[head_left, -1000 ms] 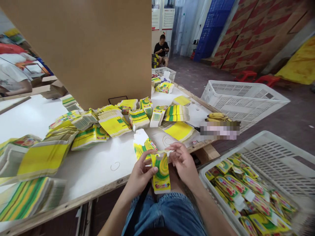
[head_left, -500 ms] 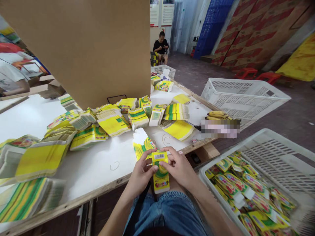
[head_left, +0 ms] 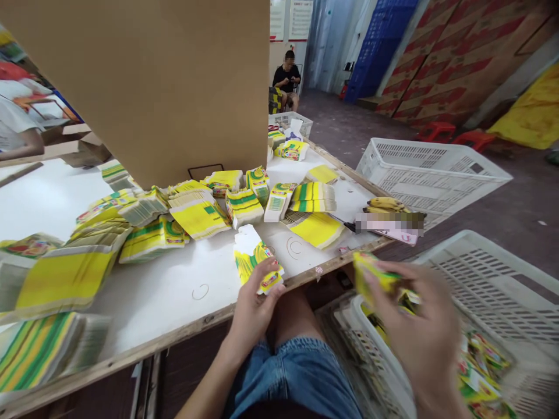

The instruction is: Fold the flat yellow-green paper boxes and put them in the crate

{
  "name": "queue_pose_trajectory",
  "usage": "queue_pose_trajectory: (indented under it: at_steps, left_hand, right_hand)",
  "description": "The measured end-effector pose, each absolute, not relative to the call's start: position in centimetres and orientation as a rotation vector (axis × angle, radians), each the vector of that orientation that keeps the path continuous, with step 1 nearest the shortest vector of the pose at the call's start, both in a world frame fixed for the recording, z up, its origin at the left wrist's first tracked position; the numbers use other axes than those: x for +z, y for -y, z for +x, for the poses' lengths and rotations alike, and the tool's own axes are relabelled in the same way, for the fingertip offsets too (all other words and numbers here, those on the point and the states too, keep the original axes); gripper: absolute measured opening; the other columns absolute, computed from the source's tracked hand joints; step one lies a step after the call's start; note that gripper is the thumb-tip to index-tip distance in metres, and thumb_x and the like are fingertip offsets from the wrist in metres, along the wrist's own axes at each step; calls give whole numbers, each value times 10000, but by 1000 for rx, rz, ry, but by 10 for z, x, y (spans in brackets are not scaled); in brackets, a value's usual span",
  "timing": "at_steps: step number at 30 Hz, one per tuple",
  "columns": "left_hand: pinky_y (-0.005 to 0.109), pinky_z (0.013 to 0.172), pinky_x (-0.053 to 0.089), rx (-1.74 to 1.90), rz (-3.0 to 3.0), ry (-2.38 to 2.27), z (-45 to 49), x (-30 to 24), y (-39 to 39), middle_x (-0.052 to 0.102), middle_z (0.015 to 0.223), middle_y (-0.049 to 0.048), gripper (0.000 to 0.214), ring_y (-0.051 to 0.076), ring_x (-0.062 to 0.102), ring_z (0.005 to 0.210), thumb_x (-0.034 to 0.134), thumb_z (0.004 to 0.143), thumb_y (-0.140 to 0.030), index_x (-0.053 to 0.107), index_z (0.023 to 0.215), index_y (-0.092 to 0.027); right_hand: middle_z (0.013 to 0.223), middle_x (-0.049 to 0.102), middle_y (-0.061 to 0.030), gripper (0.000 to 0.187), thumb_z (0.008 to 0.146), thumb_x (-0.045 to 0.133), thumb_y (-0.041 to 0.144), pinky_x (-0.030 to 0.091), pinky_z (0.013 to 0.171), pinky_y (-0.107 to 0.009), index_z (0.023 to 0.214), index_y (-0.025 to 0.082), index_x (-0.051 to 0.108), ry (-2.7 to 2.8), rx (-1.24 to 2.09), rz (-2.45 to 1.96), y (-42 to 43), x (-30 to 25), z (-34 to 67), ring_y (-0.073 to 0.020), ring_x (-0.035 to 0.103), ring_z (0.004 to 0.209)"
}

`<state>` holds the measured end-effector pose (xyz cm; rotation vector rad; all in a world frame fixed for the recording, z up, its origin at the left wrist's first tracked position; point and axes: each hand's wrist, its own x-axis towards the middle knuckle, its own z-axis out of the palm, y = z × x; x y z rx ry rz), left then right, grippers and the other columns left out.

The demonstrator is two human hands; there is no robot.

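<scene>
My right hand (head_left: 419,320) is blurred over the near white crate, its fingers closed round a small yellow and green folded carton (head_left: 364,279). At the table's front edge, my left hand (head_left: 253,308) is at the near end of a few flat printed cartons (head_left: 250,256). Its thumb and fingers are apart, and the fingertips seem to rest on the top carton. Inside the near crate (head_left: 489,262) lie many folded yellow cartons (head_left: 484,364), partly hidden by my right hand and forearm.
Bundles of yellow printed cartons (head_left: 65,279) spread over the white table (head_left: 174,302). A big cardboard sheet (head_left: 183,87) rises behind them. Bananas (head_left: 386,205) lie at the right edge, beside another white crate (head_left: 432,174). One person (head_left: 287,78) sits far back; another person's arm (head_left: 26,142) shows left.
Both hands held one carton over my lap. My right hand has carried it right, over the near crate. My left hand let go and moved slightly to the flat cartons.
</scene>
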<state>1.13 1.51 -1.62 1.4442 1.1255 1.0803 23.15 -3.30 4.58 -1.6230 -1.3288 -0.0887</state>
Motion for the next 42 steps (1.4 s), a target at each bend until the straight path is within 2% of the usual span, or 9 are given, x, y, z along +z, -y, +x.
queue_pose_trajectory:
  at_steps: [3,7,11,16,21,26,31,36,42]
  left_hand:
    - [577,1178,106,1044,1690,-1441,-4,-29,-21,621,1307,124,374,303,492,1308,601,843,-259,564,1212,-208]
    - [572,1183,-21,963,1767,-1386,-9,-42,-22,682,1236,77,324,290,531,1279,588,842,-226,616,1164,-238]
    - [523,1189,-61,1046,1658,-1287,-10,-42,-20,726,1147,59,288,285,577,1223,626,825,-230,674,1108,-258]
    - [462,1200,86,1266,1486,-1345,-13,-33,-14,670,1243,65,314,265,489,1302,634,845,-273,653,1157,-243]
    - [392,1107,329,1401,1329,-1303,-5,-27,-11,612,1274,93,340,248,498,1273,606,881,-310,587,1210,-225]
    - [388,1077,385,1424,1047,-1139,4,-26,-12,601,1292,107,396,249,529,1253,673,834,-358,566,1187,-212]
    - [369,978,478,1285,787,-848,8,-27,-13,647,1264,96,439,264,594,1180,710,792,-427,603,1158,-210]
    - [391,914,515,1183,711,-647,6,-27,-13,713,1141,106,418,281,656,1073,731,761,-458,659,1070,-186]
    - [358,819,545,1238,681,-820,9,-20,-17,752,955,71,403,243,704,916,787,709,-395,645,1011,-168]
  right_hand:
    - [1048,652,-116,272,822,682,399,313,1035,-541,1016,209,692,1329,-341,-1688,31,52,246,-324,550,1085]
    - [1018,690,-104,281,845,606,392,461,861,-424,1040,200,669,1447,286,-1567,-6,0,208,-253,603,883]
    - [863,692,-66,329,756,664,337,480,740,-372,1047,183,677,1368,748,-1542,-41,-51,161,-213,573,723]
    - [805,688,-69,347,837,583,415,506,632,-320,1050,148,647,1243,828,-1472,-44,-58,161,-191,607,659]
    - [819,718,-80,439,788,666,462,545,707,-367,1083,139,626,912,1003,-1345,-34,-59,171,-236,675,764]
    - [833,732,-62,416,701,770,417,547,727,-353,1010,160,664,650,1053,-1214,-28,-51,161,-222,681,783]
    - [868,758,-67,393,632,831,410,553,784,-376,923,171,720,556,1349,-1095,-13,-27,146,-231,698,817]
    - [855,757,-63,387,639,833,445,543,830,-392,907,181,744,706,1390,-1104,-1,-18,142,-240,691,851]
    - [775,720,-58,422,700,779,507,558,711,-367,922,154,716,926,1321,-1178,6,-17,141,-236,669,739]
